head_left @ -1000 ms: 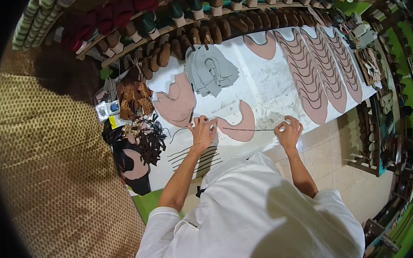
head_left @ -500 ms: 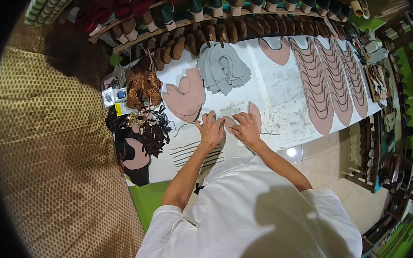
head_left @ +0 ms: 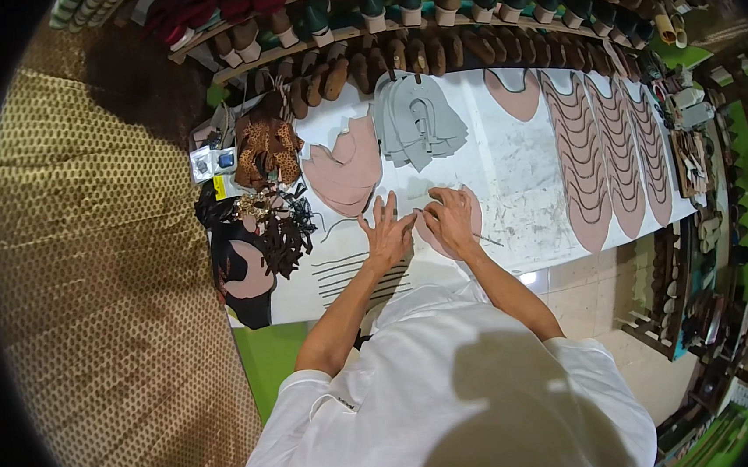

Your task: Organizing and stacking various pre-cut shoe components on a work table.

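A pink cut shoe-upper piece [head_left: 475, 211] lies flat on the white worktable [head_left: 509, 166] in front of me. My right hand [head_left: 450, 220] rests over it with bent fingers pressed onto its surface and edge. Just left of the piece, my left hand [head_left: 386, 234] has its fingers spread, the thumb reaching to the piece's left edge. Thin dark strips [head_left: 355, 274] lie in rows beside my left forearm. One more thin strip [head_left: 338, 227] curves on the table left of that hand. A slim dark tool [head_left: 490, 241] lies right of my right hand.
Stacked pink pieces [head_left: 342, 167] and grey pieces [head_left: 418, 120] lie beyond my hands. Overlapping pink pieces with dark curved edges [head_left: 581, 164] form columns at the right. Leopard-print material [head_left: 266, 150] and dark scraps [head_left: 287, 240] crowd the left end. Shoe racks [head_left: 359, 37] line the back.
The table scene has shifted slightly rightward in view. My left fingers have spread wider, and the right hand has drawn its fingers up a little over the pink piece.
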{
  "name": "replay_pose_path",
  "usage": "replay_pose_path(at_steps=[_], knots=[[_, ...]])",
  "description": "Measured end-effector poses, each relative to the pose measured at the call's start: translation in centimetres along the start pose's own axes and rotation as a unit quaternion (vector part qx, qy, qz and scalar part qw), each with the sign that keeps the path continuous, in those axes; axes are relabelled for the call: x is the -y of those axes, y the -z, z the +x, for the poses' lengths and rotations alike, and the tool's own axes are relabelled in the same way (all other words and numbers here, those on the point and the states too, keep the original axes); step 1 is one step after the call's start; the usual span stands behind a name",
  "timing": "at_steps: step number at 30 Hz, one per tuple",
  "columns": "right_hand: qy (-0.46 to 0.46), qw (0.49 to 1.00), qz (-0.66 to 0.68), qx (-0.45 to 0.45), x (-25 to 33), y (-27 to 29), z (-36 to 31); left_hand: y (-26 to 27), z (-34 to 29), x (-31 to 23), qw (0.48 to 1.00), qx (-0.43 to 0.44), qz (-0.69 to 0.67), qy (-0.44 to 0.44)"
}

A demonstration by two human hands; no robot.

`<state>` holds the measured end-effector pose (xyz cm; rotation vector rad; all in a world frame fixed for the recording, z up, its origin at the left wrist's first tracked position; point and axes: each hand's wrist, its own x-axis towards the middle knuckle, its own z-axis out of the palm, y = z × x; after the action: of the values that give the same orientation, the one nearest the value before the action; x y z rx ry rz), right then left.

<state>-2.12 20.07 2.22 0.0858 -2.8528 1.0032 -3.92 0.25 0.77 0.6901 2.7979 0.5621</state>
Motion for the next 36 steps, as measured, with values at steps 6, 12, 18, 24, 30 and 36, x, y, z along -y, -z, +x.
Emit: replay_pose_path(at_steps=[6, 12, 18, 24, 30, 36], knots=[[0.011, 1.0, 0.007, 0.013, -0.1, -0.6, 0.8, 0.4, -0.1, -0.2, 1.0, -0.004, -0.017, 0.003], [-0.003, 1.0, -0.008, 0.027, -0.6, -1.3, 1.0, 0.8, 0.0, -0.2, 1.0, 0.017, -0.02, 0.011], [-0.01, 0.999, -0.036, 0.031, -0.6, -1.3, 1.3, 1.0, 0.0, -0.2, 1.0, 0.016, -0.019, 0.006], [-0.014, 0.998, -0.044, 0.047, -0.3, -1.1, 1.5, 1.0, 0.1, -0.2, 1.0, 0.004, -0.016, 0.007], [-0.018, 0.997, -0.058, 0.057, -0.6, -1.1, 1.6, 1.0, 0.5, -0.7, 0.999, -0.019, 0.019, -0.019], [-0.008, 1.0, -0.029, -0.004, -1.1, -0.7, 0.6, 0.3, 0.6, -0.5, 0.994, -0.015, 0.094, -0.058]])
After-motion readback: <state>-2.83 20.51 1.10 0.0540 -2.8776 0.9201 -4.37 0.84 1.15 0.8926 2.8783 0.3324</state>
